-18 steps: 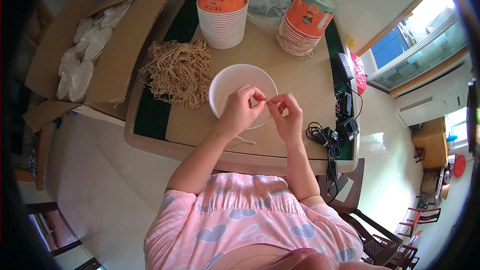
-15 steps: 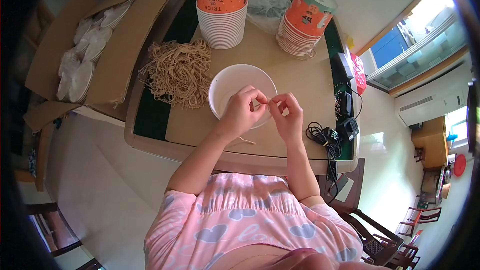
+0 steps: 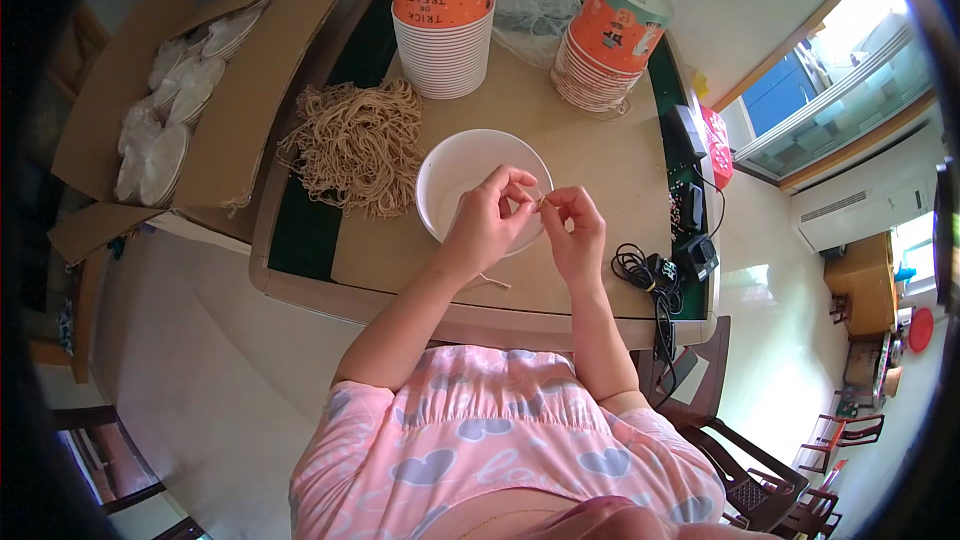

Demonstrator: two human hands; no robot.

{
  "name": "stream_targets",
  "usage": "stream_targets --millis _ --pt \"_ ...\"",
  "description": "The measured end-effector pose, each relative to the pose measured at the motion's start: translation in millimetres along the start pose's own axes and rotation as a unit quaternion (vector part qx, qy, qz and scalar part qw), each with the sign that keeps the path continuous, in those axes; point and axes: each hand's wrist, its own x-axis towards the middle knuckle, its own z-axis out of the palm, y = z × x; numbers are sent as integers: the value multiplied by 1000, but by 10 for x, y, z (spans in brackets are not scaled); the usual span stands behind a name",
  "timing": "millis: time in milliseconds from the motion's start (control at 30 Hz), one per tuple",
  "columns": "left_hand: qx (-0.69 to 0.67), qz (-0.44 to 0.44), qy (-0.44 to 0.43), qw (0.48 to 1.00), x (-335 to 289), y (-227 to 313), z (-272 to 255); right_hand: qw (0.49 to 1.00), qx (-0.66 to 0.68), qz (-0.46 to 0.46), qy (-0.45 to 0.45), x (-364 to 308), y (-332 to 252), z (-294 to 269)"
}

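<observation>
Watching from my seat far off, I take the white paper bucket as the centre of my clock. It sits on the table in front of the person, and its round mouth faces up toward my camera, so its long axis runs roughly along my line of sight.

The right hand is at four o'clock, by the rim, thumb and forefinger narrowed onto a thin beige cord. The left hand reaches over the bucket's mouth from six o'clock, fingers curled and tips narrow, pointing to about two o'clock and close to the right hand's tips. (I cannot tell whether its fingertips grip the cord too; that patch is tiny from here.) The cord's direction between them is too small to read.

A loose cord end lies on the table at six o'clock, its long axis slanting so that its tip points to four.

A tangled heap of beige cord lies toward ten o'clock. Upside-down nested printed buckets stand in a left stack near half past eleven and a right stack near one.
</observation>
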Motion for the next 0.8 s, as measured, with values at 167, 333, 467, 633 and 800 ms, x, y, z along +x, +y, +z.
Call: stream_targets --millis 167,333,467,633,800 --pt "75 7 -16 997 21 29 -12 1000 -19 -12 -2 -5 11 -15" --pt "103 -8 -22 994 39 99 -22 999 -30 -25 -6 -7 -21 -12" --pt "98 -21 -26 995 37 80 -23 997 -60 -41 -13 -4 -64 -4" --pt "71 -30 -26 997 37 15 -39 998 -45 -31 -17 -4 -60 0" --pt "12 1 -11 1000 33 -35 -38 999 -38 -31 -11 -3 -25 -3"
